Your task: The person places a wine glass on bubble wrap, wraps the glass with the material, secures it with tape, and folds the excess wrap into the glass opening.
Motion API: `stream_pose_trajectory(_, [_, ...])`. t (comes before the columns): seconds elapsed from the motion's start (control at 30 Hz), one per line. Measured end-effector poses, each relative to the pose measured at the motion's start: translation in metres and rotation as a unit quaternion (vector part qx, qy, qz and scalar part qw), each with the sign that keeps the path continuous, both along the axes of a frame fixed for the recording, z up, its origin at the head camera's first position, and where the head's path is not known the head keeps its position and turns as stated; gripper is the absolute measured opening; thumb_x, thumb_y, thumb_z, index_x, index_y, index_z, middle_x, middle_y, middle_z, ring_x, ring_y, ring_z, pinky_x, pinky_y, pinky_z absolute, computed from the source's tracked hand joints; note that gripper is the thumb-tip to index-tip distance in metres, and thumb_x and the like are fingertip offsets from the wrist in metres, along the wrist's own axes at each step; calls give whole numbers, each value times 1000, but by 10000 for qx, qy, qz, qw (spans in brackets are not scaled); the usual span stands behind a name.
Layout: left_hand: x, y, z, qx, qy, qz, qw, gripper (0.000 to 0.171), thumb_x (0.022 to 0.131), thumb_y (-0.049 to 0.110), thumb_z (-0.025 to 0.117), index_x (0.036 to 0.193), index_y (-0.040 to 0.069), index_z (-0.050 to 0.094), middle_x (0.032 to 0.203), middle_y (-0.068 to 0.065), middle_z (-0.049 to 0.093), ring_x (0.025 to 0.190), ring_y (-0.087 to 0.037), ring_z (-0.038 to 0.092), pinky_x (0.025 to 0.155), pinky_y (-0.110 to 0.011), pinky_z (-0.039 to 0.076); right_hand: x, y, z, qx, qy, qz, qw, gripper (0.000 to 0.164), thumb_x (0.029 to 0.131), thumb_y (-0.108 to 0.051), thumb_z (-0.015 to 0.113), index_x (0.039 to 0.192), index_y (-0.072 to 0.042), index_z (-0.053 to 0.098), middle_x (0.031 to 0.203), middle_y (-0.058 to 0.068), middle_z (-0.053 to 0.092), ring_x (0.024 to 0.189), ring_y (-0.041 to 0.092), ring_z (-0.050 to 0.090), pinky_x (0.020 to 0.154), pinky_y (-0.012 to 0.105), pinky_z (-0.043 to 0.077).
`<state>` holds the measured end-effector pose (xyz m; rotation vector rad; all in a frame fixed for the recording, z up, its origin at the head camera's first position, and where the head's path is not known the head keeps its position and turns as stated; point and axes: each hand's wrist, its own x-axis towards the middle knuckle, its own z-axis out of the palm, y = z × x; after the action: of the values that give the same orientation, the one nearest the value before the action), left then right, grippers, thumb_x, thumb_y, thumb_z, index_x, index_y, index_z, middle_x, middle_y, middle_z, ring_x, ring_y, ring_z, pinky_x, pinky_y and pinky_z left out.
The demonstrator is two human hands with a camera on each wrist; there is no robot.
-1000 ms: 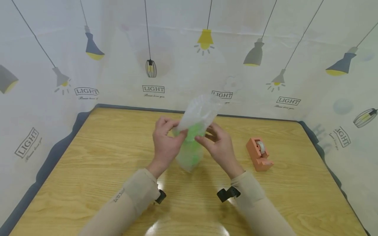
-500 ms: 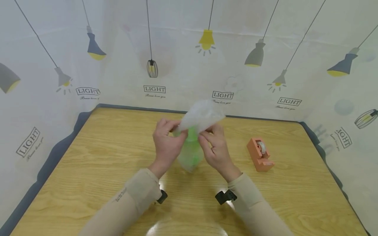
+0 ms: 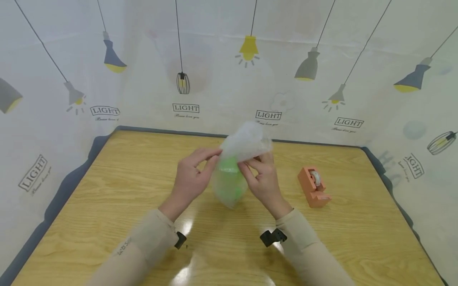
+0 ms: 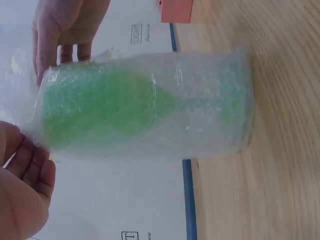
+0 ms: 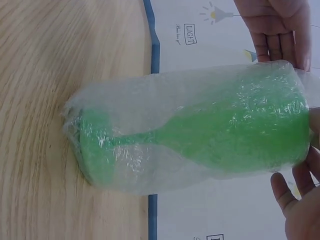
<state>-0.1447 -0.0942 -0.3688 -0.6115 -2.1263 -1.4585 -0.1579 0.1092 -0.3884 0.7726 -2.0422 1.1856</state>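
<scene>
A green stemmed goblet (image 5: 215,130) stands upright on the table, wrapped in a sleeve of clear bubble wrap (image 4: 195,125). Loose wrap (image 3: 247,141) rises above its rim and folds over toward the right. At the left of the rim, my left hand (image 3: 189,176) pinches the wrap's edge between thumb and forefinger. On the opposite side, my right hand (image 3: 262,180) pinches the folded wrap with thumb and forefinger. Each wrist view shows the goblet's bowl, thin stem and foot through the wrap, with both hands beside the rim. The contact under the fold is partly hidden.
An orange tape dispenser (image 3: 314,186) holding a roll of tape sits on the wooden table (image 3: 121,190), right of the right hand. A pale cloth printed with lamps (image 3: 214,51) hangs behind and along both sides of the table.
The loose top of the wrap, which pointed up, is now folded down to the right by the right hand. The left hand has drawn back slightly to the left along the rim.
</scene>
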Motion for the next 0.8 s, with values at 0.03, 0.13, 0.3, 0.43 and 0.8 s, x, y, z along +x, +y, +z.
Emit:
stream_pose_trajectory(0.03, [-1, -3, 0, 23, -36, -72, 10000, 17, 98, 6, 69, 113, 3, 77, 108, -9, 77, 97, -23, 72, 82, -36, 61, 0, -1, 1, -57, -33, 13, 10000, 19, 89, 2, 76, 107, 5, 78, 122, 21, 61, 119, 38, 51, 104, 44, 47])
stream_pose_trajectory(0.13, [-3, -6, 1, 54, -159, -128, 9998, 14, 97, 8, 72, 109, 5, 79, 102, -7, 78, 91, -20, 71, 78, -29, 58, 0, -2, 1, -267, -185, 44, 9995, 23, 87, 2, 78, 110, 4, 77, 119, 18, 68, 118, 35, 54, 107, 44, 42])
stream_pose_trajectory(0.3, [-9, -4, -2, 192, -258, -83, 9994, 11, 95, 9, 76, 104, 6, 81, 96, -6, 78, 88, -19, 69, 75, -25, 55, 3, -3, 2, -950, -979, 214, 9904, 33, 88, 2, 78, 119, 5, 67, 113, 16, 68, 107, 18, 60, 102, 33, 49])
stream_pose_trajectory(0.43, [-13, -2, -4, 303, -369, -35, 9989, 10, 92, 9, 78, 101, 7, 81, 95, -5, 77, 89, -18, 68, 77, -31, 57, 6, -2, 4, -1295, -1327, 424, 9818, 46, 90, 5, 76, 132, 5, 58, 118, 17, 66, 103, 16, 63, 98, 28, 54])
stream_pose_trajectory(0.8, [-20, 0, 0, 219, -1311, 142, 9910, 59, 87, 17, 81, 140, 7, 58, 129, -11, 55, 111, -28, 52, 92, -41, 47, 3, -1, 10, -447, -770, 406, 9952, 70, 81, 0, 84, 145, -5, 56, 141, 13, 61, 122, 24, 54, 94, 44, 56])
